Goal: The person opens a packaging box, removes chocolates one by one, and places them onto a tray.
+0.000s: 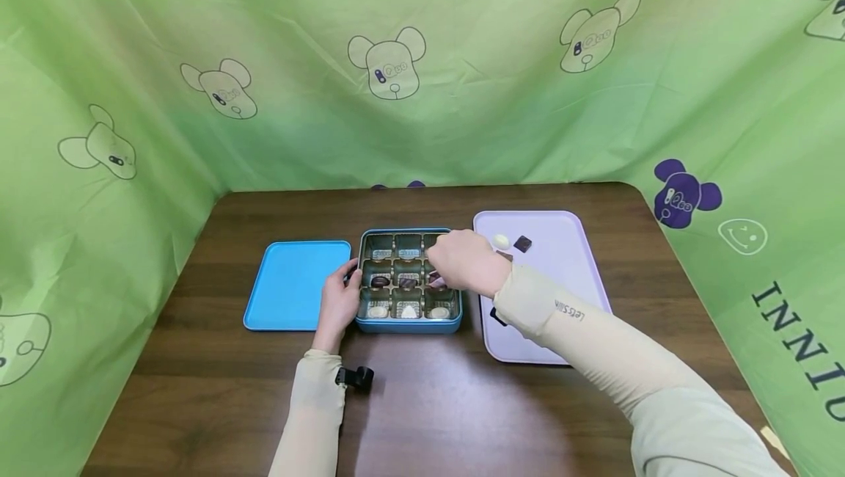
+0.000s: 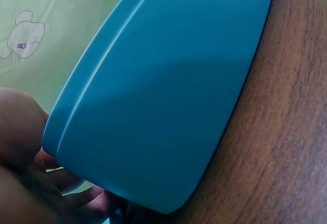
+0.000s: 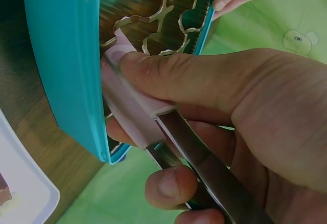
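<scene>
A blue box [image 1: 409, 325] with a gold divider insert stands mid-table. White chocolates [image 1: 378, 312] sit in its front row, with a dark oval chocolate [image 1: 379, 282] and a dark square one [image 1: 407, 282] in the middle row. My right hand [image 1: 463, 260] reaches over the box's right column and grips metal tongs [image 3: 204, 168] with pink tips [image 3: 134, 98]. Those tips dip into the right column; what lies between them is hidden. At the box's left wall, my left hand [image 1: 339, 306] rests its thumb and fingers near the rim.
To the left lies a flat blue lid [image 1: 297, 286]. A lilac tray [image 1: 561, 282] on the right carries a white chocolate [image 1: 502, 241], a dark square one [image 1: 523, 244] and others partly behind my right arm. Green cloth [image 1: 396, 139] hangs around the wooden table [image 1: 198, 389].
</scene>
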The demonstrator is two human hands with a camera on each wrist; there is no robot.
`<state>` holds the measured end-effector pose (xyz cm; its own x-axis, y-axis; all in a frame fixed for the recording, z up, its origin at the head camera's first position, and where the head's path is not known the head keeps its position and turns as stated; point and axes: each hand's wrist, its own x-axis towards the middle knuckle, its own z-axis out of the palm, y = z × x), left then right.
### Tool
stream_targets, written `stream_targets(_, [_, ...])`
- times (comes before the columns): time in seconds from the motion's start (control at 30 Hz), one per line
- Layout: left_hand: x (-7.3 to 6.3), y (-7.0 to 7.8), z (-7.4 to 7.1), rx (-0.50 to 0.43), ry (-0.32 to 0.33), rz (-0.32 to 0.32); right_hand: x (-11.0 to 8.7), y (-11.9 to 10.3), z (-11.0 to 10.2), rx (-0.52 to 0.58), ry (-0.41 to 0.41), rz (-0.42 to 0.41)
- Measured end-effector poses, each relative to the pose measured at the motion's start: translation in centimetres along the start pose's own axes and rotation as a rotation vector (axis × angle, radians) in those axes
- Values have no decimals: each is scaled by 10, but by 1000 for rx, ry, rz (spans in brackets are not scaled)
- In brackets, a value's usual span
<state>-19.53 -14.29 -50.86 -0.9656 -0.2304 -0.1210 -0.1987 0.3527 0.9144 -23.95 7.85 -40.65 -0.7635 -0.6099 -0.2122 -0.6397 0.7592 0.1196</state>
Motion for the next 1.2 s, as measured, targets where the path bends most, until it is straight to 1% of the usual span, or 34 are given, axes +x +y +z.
stream_targets(0.17, [0,0,0,-3,-1,-3,0,3,2,-5,-6,-11])
stream_targets(0.37, [1,0,1,-1,-15,24,-2,9,3,-38,-7,-28])
stream_targets(0.57, [2,-2,-1,-1,-14,33,-4,12,1,-39,20,-49])
stream_targets(0.73, [2,-3,-2,1,-6,34,-8,11,-5,-34,40,-47])
stream_targets(1.0, [1,0,-2,-2,-7,33,-17,16,-18,19,20,-4])
stream_targets(1.13, [0,1,-2,-7,-11,28,-22,22,-23,41,40,-16])
stream_targets(1.2, [0,0,-2,-4,-14,29,-25,26,-24,69,45,-17])
